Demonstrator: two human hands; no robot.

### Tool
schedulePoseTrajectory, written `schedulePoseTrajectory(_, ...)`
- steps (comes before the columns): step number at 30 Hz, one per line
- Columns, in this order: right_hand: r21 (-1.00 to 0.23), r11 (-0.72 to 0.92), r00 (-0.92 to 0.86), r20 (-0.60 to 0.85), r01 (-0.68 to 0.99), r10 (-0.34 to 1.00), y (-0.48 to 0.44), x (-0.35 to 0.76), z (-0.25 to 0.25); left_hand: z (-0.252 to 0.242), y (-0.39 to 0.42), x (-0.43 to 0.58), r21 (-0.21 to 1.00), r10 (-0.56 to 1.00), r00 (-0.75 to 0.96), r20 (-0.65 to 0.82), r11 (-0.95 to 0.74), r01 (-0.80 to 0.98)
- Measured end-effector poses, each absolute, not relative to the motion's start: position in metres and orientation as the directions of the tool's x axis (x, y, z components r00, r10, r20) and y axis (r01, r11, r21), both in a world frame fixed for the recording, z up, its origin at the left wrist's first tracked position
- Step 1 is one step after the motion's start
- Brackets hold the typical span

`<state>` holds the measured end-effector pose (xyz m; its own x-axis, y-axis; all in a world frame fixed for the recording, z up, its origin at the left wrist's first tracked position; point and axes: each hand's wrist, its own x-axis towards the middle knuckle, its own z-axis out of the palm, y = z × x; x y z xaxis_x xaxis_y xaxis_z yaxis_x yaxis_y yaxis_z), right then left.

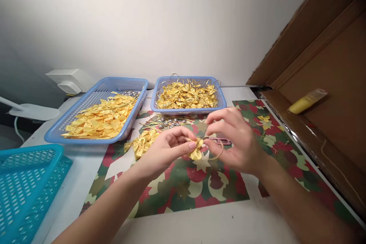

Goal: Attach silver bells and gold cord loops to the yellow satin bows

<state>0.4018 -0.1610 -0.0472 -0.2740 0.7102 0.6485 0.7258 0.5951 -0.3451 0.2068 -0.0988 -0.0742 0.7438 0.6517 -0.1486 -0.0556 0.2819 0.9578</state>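
Between the thumb and fingers of my left hand [171,145] is a small yellow satin ribbon bow [196,154]. My right hand [236,139] is just to its right, thumb against the thin gold cord [219,155] that curves out from the bow in a loop. The fingertips of that hand are partly hidden, but they seem closed on the cord. A pink slotted tool [224,141], perhaps thread snips, shows behind the right thumb. To the left of the bow, a pile of yellow bows [143,143] rests beside my left hand.
Small silver bells [171,122] and gold cords lie behind my hands. Two blue baskets [85,140] [188,111] hold yellow bows. A teal basket [31,183] stands at left. A patterned sheet [183,194] covers the table. Cardboard [328,65] with a yellow tube [305,101] borders the right.
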Motion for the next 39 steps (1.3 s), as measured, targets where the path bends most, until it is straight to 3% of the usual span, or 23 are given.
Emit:
schedulePoseTrajectory(2, -0.464, 0.530, -0.164, 0.623, 0.709, 0.765, -0.161, 0.402, -0.047, -0.079, -0.099, 0.209, 0.958, 0.739, 0.665, -0.107, 0.256, -0.131)
schedulePoseTrajectory(5, -0.614, 0.419, -0.142, 0.448, 0.669, 0.883, -0.165, 0.397, -0.047, -0.085, -0.100, 0.213, 0.960, 0.845, 0.534, -0.040, 0.180, -0.213)
schedulePoseTrajectory(10, -0.709, 0.258, -0.056, 0.295, 0.656, 0.954, -0.169, 0.381, -0.054, -0.090, -0.104, 0.218, 0.959, 0.894, 0.448, 0.015, 0.114, -0.259)
schedulePoseTrajectory(14, -0.677, 0.215, 0.013, 0.315, 0.704, 0.949, -0.169, 0.376, -0.062, -0.091, -0.106, 0.218, 0.965, 0.877, 0.479, 0.041, 0.090, -0.247)
schedulePoseTrajectory(19, -0.617, 0.248, -0.022, 0.350, 0.747, 0.936, -0.169, 0.376, -0.064, -0.090, -0.108, 0.219, 0.977, 0.868, 0.488, 0.090, 0.018, -0.212)
schedulePoseTrajectory(26, -0.693, 0.306, -0.025, 0.384, 0.653, 0.923, -0.166, 0.375, -0.067, -0.093, -0.111, 0.217, 0.988, 0.835, 0.542, 0.093, -0.011, -0.152)
schedulePoseTrajectory(29, -0.682, 0.340, -0.007, 0.441, 0.648, 0.897, -0.164, 0.374, -0.072, -0.094, -0.111, 0.214, 0.987, 0.838, 0.523, 0.155, -0.154, -0.046)
schedulePoseTrajectory(33, -0.640, 0.349, -0.022, 0.460, 0.685, 0.887, -0.161, 0.375, -0.078, -0.092, -0.109, 0.212, 0.879, 0.806, 0.474, 0.355, -0.460, 0.123)
schedulePoseTrajectory(39, -0.674, 0.345, -0.163, 0.320, 0.653, 0.933, -0.156, 0.388, -0.075, -0.088, -0.102, 0.211, 0.810, 0.744, 0.531, 0.404, -0.561, 0.170)
